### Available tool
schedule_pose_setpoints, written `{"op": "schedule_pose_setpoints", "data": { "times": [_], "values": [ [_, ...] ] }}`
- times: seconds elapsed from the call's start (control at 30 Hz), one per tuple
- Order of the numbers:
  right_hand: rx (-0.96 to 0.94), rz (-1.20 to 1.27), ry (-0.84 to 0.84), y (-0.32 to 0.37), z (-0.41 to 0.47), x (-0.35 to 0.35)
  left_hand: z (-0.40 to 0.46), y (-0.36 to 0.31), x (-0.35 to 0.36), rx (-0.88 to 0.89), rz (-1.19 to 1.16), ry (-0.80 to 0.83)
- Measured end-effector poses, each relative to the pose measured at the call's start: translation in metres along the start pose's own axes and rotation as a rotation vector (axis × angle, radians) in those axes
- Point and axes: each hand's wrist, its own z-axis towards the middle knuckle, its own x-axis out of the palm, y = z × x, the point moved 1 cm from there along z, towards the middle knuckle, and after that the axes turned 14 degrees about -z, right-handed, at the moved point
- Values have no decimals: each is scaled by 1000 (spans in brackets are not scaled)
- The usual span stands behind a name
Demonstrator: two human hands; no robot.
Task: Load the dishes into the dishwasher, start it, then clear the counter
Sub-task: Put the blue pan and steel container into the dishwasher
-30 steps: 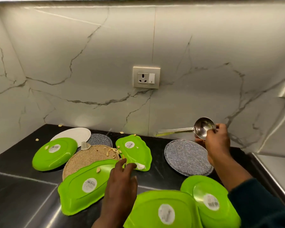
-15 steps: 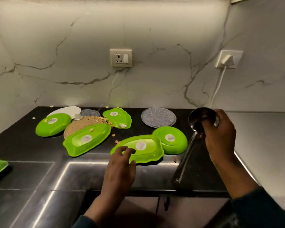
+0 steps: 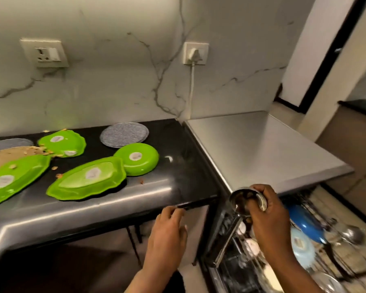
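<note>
My right hand grips a steel ladle by its bowl, the handle hanging down over the open dishwasher rack at the lower right. My left hand hovers empty, fingers relaxed, just below the front edge of the black counter. Upside-down green dishes lie on the counter: a leaf-shaped one, a round one, another leaf-shaped one farther back and a long one at the left edge.
The rack holds a blue dish, a pale blue plate and steel utensils. A grey round mat, a cork mat and crumbs lie on the counter. A steel top covers the dishwasher. A plugged socket is on the wall.
The view has swung right and down to the dishwasher. My right hand carried the ladle from over the counter down to the rack. My left hand left the green dish and dropped below the counter edge.
</note>
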Motion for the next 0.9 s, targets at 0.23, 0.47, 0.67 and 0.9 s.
{"op": "schedule_pose_setpoints", "data": {
  "times": [0.23, 0.47, 0.67, 0.9],
  "values": [
    [107, 18, -80, -99, -13, -119, -22, -97, 128, 27, -48, 129],
    [229, 9, -240, -191, -24, -248, -46, -174, 248, 35, -120, 309],
    [385, -67, -373, -255, -19, -326, -70, -225, 327, 50, -162, 432],
    [489, -237, -495, -295, -11, -359, -71, -235, 401, 71, -168, 576]
  ]
}}
